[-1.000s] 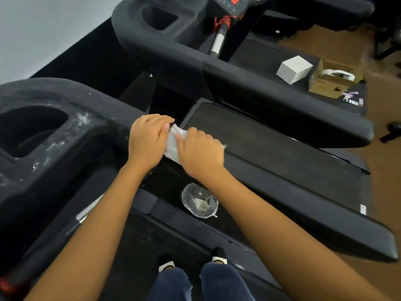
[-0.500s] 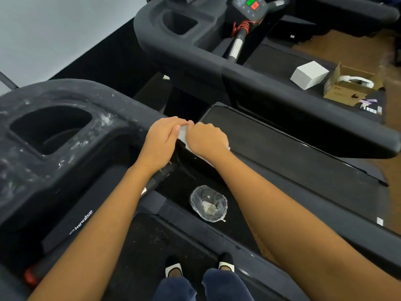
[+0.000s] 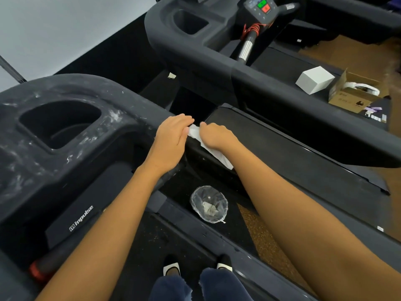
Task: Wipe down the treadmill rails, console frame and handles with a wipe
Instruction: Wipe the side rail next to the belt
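Wipe: a white wipe (image 3: pixel 218 156) lies along the top of the near treadmill's right rail (image 3: pixel 196 149), just right of the console frame (image 3: pixel 112 135). One end shows between the two hands; the other trails out from under the right wrist.
Right hand: the right hand (image 3: pixel 217 135) is knuckles up with its fingers curled down over the wipe, holding it against the rail.
Left hand: the left hand (image 3: pixel 171 140) lies palm down over the rail where it joins the console frame, fingers pressed together and lightly bent. Its thumb side touches the wipe's far-left end; I cannot tell whether it pinches the wipe.
Console frame: dark plastic streaked with pale smears, with a deep cup holder (image 3: pixel 58 124) at left.
Logo: white "impulse" lettering (image 3: pixel 81 218) on the panel below the frame.
Bag: a clear plastic bag (image 3: pixel 209 204) with a crumpled grey-white wad inside sits low, nearer than the hands and between the forearms.
Feet: two dark shoes with white toes (image 3: pixel 171 268) and blue jeans stand on the near treadmill's deck.
Second treadmill: a matching machine (image 3: pixel 195 55) stands far and right, with green and red buttons (image 3: pixel 263 6) and a red coiled cord (image 3: pixel 252 29).
Boxes: a white box (image 3: pixel 314 80) sits just beside an open cardboard box (image 3: pixel 355 94) at far right.
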